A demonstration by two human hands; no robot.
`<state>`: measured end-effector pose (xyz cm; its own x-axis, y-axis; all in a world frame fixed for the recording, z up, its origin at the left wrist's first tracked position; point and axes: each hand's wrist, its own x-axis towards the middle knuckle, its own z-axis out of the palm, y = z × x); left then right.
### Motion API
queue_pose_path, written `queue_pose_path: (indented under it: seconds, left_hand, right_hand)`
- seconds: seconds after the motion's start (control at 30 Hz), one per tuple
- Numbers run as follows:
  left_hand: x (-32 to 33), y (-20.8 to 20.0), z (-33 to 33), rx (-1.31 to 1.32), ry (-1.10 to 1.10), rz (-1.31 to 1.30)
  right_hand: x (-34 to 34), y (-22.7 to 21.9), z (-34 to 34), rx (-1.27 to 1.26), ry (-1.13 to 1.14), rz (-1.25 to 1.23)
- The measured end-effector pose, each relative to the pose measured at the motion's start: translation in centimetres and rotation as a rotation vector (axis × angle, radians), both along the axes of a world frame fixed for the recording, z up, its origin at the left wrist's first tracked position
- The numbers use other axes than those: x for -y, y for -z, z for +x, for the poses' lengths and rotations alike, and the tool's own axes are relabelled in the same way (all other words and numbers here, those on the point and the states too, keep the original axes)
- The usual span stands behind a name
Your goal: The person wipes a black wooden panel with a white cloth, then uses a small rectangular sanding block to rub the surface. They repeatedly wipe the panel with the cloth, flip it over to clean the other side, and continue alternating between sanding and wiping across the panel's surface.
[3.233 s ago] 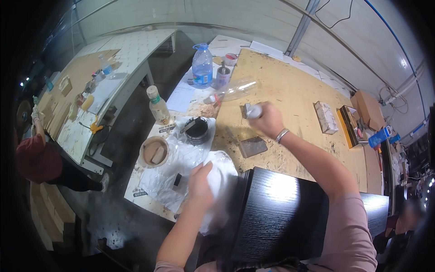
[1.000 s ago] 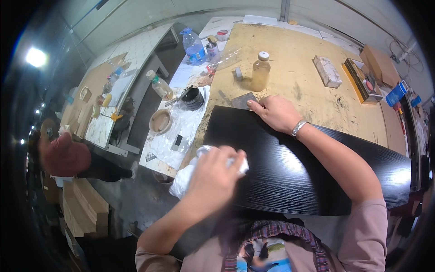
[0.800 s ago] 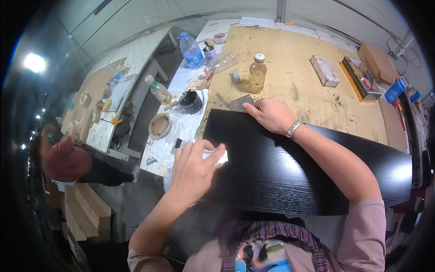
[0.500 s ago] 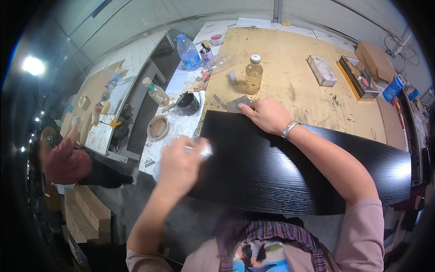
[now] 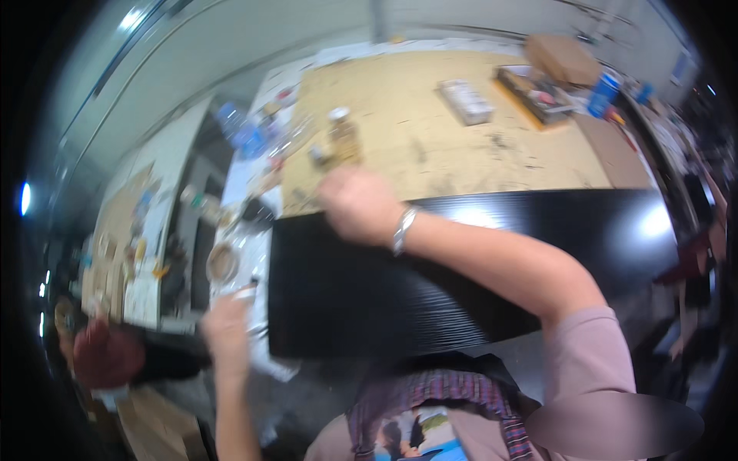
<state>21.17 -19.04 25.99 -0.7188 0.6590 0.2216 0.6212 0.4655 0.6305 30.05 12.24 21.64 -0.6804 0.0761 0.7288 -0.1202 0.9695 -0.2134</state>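
Note:
A glossy black wood-grain panel lies in front of me, its left end close to the white-covered strip of the table. Off that left end, my left hand has its fingers closed round a small white piece, too blurred to tell its kind. My right hand is over the panel's far left edge, its fingers smeared by motion; whether it touches the panel I cannot tell. Just beyond that hand stands a clear bottle with a white cap and yellowish liquid.
Along the left strip are a round tub, a dark pot and a large blue-tinted bottle. Farther back on the board lie a white block and an open box. A person in red is at lower left.
My left hand has come away leftward from the panel with the white piece. The view has turned, so the table and panel appear shifted. My right hand remains near the panel's far edge.

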Motion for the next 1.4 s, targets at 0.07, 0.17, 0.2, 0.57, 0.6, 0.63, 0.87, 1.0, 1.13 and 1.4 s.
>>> queue_pose_path:
  seconds: [0.07, 0.17, 0.2, 0.57, 0.6, 0.63, 0.87, 1.0, 1.13, 1.4]
  left_hand:
    - [1.4, -4.2, 0.2, 0.038, -0.194, 0.269]
    - [-0.1, -8.3, 3.7, 0.234, -0.067, 0.861]
    - [-1.8, -8.2, 4.8, 0.263, -0.052, 0.866]
    - [-16.2, -0.3, 12.8, -0.429, 0.954, -0.251]
    - [-17.8, 0.1, 13.2, -0.455, 0.985, -0.249]
    - [-20.2, 0.9, 13.9, -0.532, 0.985, -0.198]
    - [-38.4, 1.7, 25.2, -0.496, 1.111, -0.088]
    - [-37.3, 1.0, 22.8, -0.54, 1.109, -0.175]
    - [-39.8, 0.8, 24.7, -0.6, 1.128, -0.123]
    - [-38.4, 0.1, 21.3, -0.683, 1.192, -0.185]
  right_hand:
    - [3.2, -0.7, 2.5, -0.009, -0.124, -0.062]
    - [7.8, -2.2, 7.9, 0.132, -0.217, -0.372]
    - [8.4, -3.1, 9.6, 0.132, -0.268, -0.447]
    - [3.8, -3.2, 36.2, -0.04, 0.283, -0.519]
    - [2.7, -2.5, 38.7, -0.081, 0.321, -0.493]
    - [2.0, -2.2, 40.9, 0.031, 0.417, -0.417]
    - [1.8, 1.8, 42.9, -0.118, 0.582, -0.233]
    - [1.6, 2.6, 43.0, -0.21, 0.585, -0.197]
    - [1.7, 2.7, 42.5, -0.23, 0.596, -0.191]
    - [1.8, 3.1, 42.5, -0.245, 0.66, -0.195]
